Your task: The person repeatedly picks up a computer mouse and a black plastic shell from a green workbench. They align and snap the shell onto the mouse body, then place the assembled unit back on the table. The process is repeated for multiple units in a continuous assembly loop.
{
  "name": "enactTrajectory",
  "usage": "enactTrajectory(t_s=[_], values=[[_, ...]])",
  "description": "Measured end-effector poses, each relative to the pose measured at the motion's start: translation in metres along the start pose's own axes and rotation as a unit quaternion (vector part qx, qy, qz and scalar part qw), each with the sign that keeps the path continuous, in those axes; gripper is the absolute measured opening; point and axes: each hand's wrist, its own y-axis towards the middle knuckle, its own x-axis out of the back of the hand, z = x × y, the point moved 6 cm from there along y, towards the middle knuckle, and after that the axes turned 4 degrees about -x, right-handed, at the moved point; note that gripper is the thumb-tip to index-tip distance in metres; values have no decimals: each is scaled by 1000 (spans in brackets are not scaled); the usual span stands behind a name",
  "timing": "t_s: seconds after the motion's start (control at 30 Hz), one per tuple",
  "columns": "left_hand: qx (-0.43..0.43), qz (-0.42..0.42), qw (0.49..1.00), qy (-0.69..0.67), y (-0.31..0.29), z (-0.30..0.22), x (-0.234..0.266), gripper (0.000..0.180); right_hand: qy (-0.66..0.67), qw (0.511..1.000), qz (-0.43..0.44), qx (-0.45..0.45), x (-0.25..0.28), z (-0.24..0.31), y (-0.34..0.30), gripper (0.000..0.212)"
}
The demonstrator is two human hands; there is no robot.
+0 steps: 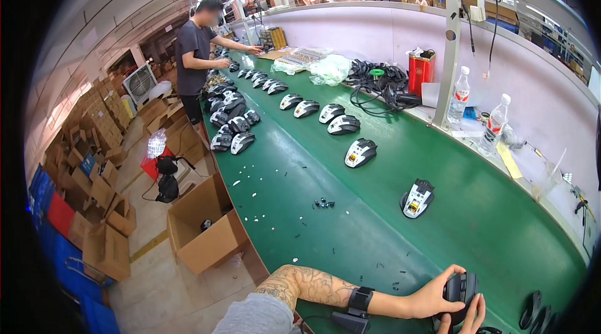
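At the lower right, my left hand (432,295) is closed around a black computer mouse (462,289), fingers on its far end and side. My right hand (468,318) grips the same mouse from the near side, and the lower frame edge cuts it off. A black strap with a small box (359,304) sits on my left wrist. On the green work surface (438,252) ahead lies a mouse (417,199) with a white inner shell and no top cover. Several dark curved shell pieces (531,310) lie to the right of my hands.
A row of partly assembled mice (344,125) runs into the distance, beside a pile of mice (233,108). Small screws (323,203) and white bits lie scattered. Bottles (460,94) stand on the right ledge. An open carton (210,227) stands left; a person (195,52) works at the far end.
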Motion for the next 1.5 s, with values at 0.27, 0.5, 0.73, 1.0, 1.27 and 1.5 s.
enactTrajectory(t_s=[0.27,0.5,0.73,1.0,1.27,1.5], values=[[-4,-51,996,-79,4,-25,13,69,437,816,138,-353,-25,-87,-27,31],[85,-115,977,-157,12,3,22,64,423,858,62,-285,-32,-84,-11,32],[139,-93,977,-133,12,-1,16,39,480,825,59,-292,-31,-86,-14,33],[200,-178,955,-123,19,-1,46,28,398,867,127,-270,-31,-84,-16,27],[255,-106,958,-71,17,-10,33,62,586,718,132,-352,-35,-78,-13,35],[149,66,978,132,16,-31,12,63,716,580,137,-365,-40,-83,-19,29]])
